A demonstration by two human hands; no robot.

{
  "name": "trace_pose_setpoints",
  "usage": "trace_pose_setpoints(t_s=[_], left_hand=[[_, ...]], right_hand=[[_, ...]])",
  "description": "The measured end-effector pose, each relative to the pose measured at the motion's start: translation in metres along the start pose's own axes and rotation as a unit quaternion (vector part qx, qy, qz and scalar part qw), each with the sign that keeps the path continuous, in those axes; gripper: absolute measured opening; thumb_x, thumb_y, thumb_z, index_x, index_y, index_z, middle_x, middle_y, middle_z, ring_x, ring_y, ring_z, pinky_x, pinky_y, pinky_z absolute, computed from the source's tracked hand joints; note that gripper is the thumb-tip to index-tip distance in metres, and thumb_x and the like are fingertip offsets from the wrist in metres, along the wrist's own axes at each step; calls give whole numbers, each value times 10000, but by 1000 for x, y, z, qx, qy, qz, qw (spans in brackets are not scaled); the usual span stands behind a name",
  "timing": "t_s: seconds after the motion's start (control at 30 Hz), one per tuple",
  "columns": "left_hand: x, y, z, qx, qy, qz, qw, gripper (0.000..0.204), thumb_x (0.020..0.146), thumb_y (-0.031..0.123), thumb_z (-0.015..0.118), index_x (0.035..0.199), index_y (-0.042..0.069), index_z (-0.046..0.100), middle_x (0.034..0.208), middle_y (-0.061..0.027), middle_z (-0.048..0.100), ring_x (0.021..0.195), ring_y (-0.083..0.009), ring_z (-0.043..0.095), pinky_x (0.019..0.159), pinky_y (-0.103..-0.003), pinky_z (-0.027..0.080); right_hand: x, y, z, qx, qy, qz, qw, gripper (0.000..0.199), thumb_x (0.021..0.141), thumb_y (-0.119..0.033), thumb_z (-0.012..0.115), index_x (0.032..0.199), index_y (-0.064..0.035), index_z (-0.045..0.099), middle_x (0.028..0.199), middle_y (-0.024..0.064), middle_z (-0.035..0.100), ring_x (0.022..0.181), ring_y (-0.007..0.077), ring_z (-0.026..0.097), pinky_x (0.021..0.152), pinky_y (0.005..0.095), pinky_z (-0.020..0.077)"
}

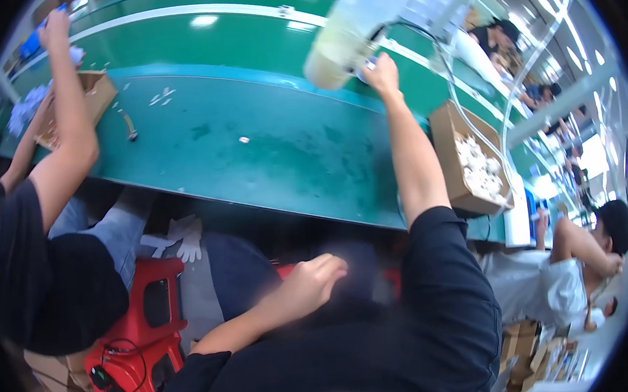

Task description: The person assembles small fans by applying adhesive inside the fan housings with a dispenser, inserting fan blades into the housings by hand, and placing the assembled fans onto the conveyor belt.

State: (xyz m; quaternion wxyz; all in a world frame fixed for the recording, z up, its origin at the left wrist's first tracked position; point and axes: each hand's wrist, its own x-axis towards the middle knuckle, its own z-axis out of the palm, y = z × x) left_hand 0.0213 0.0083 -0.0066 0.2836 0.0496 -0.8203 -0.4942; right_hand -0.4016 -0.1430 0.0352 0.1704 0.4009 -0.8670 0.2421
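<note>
My right arm stretches forward over the green bench [254, 164]. At the bench's far side, my right hand [382, 77] is closed around a small pale piece beside a tall translucent yellowish container [331, 58]. What that piece is, I cannot make out. A dark cable runs from close to the container's side. My left hand [308, 284] is over my lap, below the bench's front edge, with its fingers curled together. Whatever it may hold is hidden.
At right stands a cardboard box [456, 162] of white parts. A small white scrap [244, 140] lies mid-bench. On the left, a co-worker's arm [72, 117] reaches past another cardboard box [100, 101]. Red stools [148, 299] and white gloves [185, 236] are below the bench.
</note>
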Motion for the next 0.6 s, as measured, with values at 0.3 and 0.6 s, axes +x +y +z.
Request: trace_pose_setpoints(t_s=[0.3,0.6], left_hand=[[11,46,-42,24,0,102,995,158,804,122,642,697,20,584,668,-91,586,592,-218,596,496,-293,467],[-15,170,-112,-272,222,276,895,124,758,66,678,855,22,616,784,-82,633,718,-190,635,557,-313,503]], right_hand=[[-76,17,-63,67,-17,-70,995,401,793,-305,610,1005,34,578,932,251,606,876,371,601,766,413,482],[-324,-89,-385,501,-39,-472,725,234,808,-170,625,883,46,576,661,102,519,548,123,473,470,271,316]])
